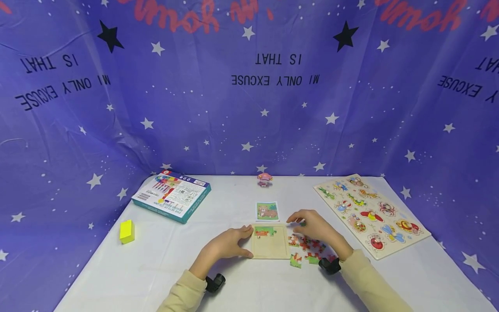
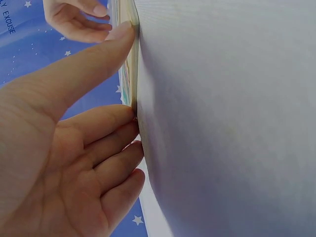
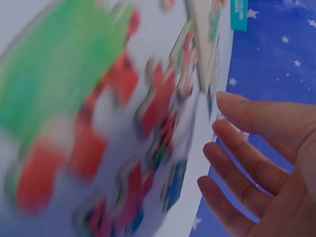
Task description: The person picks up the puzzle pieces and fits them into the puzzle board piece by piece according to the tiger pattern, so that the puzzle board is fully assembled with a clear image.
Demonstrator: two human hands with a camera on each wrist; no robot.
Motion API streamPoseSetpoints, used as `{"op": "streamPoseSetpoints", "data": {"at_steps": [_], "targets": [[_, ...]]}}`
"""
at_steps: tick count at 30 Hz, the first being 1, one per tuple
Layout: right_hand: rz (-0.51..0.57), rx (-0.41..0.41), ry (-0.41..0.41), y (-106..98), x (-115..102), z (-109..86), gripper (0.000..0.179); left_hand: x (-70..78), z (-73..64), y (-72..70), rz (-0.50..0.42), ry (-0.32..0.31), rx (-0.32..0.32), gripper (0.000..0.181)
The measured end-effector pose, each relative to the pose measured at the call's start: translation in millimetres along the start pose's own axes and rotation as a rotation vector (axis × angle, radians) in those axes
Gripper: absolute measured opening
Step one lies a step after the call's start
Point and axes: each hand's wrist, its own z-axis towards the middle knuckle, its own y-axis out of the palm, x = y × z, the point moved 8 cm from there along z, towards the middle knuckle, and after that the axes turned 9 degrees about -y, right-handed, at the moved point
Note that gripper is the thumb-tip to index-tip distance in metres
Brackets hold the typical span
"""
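Observation:
A square wooden puzzle tray (image 1: 271, 249) lies in the middle of the table, with a few joined pieces (image 1: 265, 231) along its top left. My left hand (image 1: 227, 243) touches the tray's left edge, thumb and fingertips spread along it; the left wrist view shows this hand (image 2: 74, 148) with fingers gently bent. Just off the tray's upper right corner hovers my right hand (image 1: 313, 226). Nothing is between its fingers in the right wrist view, where the hand (image 3: 266, 158) has parted fingers. Loose red and green jigsaw pieces (image 1: 295, 260) lie right of the tray, some beneath the right hand.
A picture card (image 1: 267, 211) lies behind the tray, and a small pink figurine (image 1: 264, 179) stands farther back. At left are a boxed toy set (image 1: 171, 196) and a yellow block (image 1: 126, 231). A wooden insect board (image 1: 370, 214) lies at right. Patterned purple cloth (image 1: 249, 95) surrounds the table.

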Motion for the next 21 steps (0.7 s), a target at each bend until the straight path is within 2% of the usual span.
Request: {"op": "streamPoseSetpoints", "data": {"at_steps": [9,15,21], "targets": [[-0.031,-0.088,-0.003,-10.2,16.6,-12.7,0.034,-2.6,1.6,0.6,0.002,-0.008,-0.002,0.081],[-0.044,-0.109,0.014,-15.1,24.5,-16.4,0.040,-3.3,2.2,0.6,0.006,-0.009,-0.001,0.081],[-0.057,-0.104,-0.005,-17.5,27.3,-18.0,0.040,-4.3,3.2,1.5,0.009,-0.012,-0.003,0.081]]}}
